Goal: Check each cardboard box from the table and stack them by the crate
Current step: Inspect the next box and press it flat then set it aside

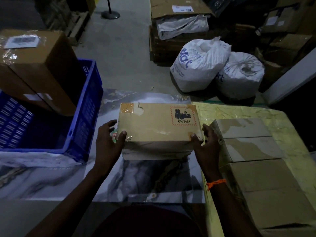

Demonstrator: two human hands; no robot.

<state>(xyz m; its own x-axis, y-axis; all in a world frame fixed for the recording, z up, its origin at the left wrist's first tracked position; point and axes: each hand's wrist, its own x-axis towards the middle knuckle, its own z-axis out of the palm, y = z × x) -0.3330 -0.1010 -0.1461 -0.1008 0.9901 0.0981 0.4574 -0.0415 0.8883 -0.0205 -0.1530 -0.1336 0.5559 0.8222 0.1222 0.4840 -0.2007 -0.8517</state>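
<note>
Cardboard box [153, 130], label [183, 115] up, long axis left-right, short ends in the grip of left hand [108, 140] and right hand [206, 142]

Two white sacks [200, 65] on the floor [123, 53], black stand base [110, 14] beyond

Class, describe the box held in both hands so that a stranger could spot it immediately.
Start at the blue crate on the left; just right of it, a cardboard box is held between the left hand and right hand. Unlike the plain boxes to its right, it carries a red-bordered UN 3481 battery label.
</note>
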